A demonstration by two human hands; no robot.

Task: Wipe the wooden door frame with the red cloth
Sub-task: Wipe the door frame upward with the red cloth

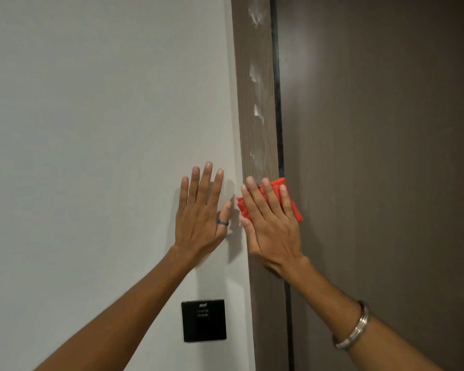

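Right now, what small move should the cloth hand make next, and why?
Probably slide the right hand and the red cloth straight up the door frame: white smears sit just above the cloth, unwiped. The left hand rests flat on the wall.

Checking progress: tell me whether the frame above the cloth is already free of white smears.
No, white smears show on the wooden frame above the red cloth under the right hand.

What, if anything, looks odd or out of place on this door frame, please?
White smears run up the wooden door frame, above the red cloth under the right hand. They look like unwiped foam or residue.
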